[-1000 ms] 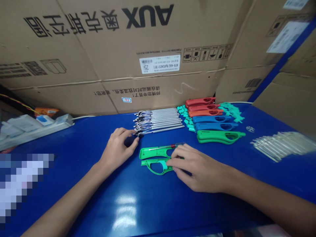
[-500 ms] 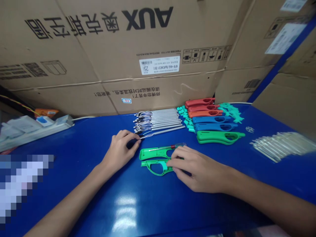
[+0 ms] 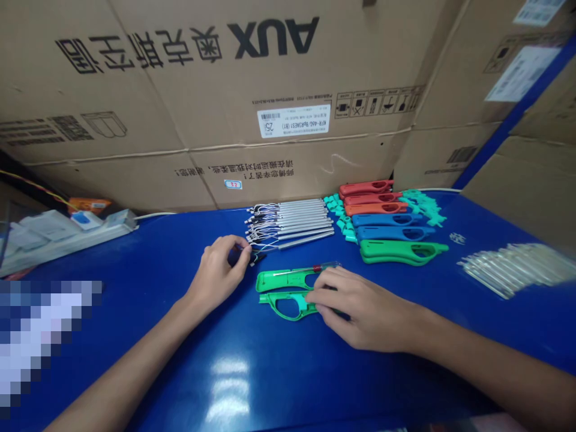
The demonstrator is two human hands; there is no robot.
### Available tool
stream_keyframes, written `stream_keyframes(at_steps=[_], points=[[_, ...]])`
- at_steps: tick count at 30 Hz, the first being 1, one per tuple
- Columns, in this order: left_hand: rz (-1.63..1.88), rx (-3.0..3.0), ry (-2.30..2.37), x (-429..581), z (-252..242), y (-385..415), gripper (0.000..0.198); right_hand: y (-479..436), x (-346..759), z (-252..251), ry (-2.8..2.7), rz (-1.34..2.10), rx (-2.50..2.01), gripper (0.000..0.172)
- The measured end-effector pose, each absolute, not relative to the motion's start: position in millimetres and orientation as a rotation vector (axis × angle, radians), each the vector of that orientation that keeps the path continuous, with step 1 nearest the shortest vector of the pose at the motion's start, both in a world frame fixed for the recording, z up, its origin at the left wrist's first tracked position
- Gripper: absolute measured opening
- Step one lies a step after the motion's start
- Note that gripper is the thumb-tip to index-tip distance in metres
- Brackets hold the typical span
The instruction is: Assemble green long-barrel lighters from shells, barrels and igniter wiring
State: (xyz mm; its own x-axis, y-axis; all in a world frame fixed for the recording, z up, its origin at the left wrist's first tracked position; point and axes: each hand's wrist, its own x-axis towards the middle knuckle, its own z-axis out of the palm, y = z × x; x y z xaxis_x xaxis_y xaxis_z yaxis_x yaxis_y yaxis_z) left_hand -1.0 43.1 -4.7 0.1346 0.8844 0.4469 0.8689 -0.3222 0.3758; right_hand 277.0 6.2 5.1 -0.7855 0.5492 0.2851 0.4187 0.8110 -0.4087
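Note:
My left hand [image 3: 225,261] pinches the wire end of a silver metal tube [image 3: 306,238], the nearest in a row of wired metal tubes [image 3: 301,213]. A small black part [image 3: 256,258] hangs by its fingertips. My right hand [image 3: 360,309] is closed over the right end of a green lighter shell half [image 3: 269,305], with its fingertips at a teal trigger piece [image 3: 299,302] inside. Just behind lies another green shell half [image 3: 270,280], and across it rests a screwdriver [image 3: 317,268] with a red collar and clear handle, partly hidden by my right hand.
Red, orange, blue and green lighter shells [image 3: 398,252] are lined up at back right. Teal caps [image 3: 345,227] and teal triggers [image 3: 423,207] lie beside them. Clear-looking sticks [image 3: 513,267] are at far right, a white power strip [image 3: 58,243] at left. A cardboard wall [image 3: 189,120] stands behind.
My left hand has drawn slightly left and down, pulling the nearest tube's wires a little out of the row. My right hand stays on the green shell half.

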Motion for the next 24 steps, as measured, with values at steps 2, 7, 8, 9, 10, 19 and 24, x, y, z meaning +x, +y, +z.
stream_keyframes(at_steps=[2,7,8,9,10,19,24], points=[[0.964,2.340,1.813,-1,-4,43,0.019,6,277,5,-2.603,0.460,-0.725,0.026],[1.022,2.334,1.789,-2,-5,43,0.017,6,277,6,-2.605,0.462,-0.728,0.026],[1.044,2.332,1.778,-2,-5,44,0.017,6,277,5,-2.604,0.462,-0.729,0.026],[1.067,2.330,1.763,-2,-5,44,0.017,7,277,5,-2.603,0.463,-0.729,0.026],[1.093,2.326,1.745,-2,-5,43,0.017,7,277,5,-2.602,0.465,-0.727,0.026],[1.320,2.119,1.618,4,-2,40,0.022,7,276,6,-2.535,0.457,-0.743,0.023],[1.371,1.859,1.579,10,8,37,0.025,10,275,1,-2.387,0.342,-0.752,0.019]])
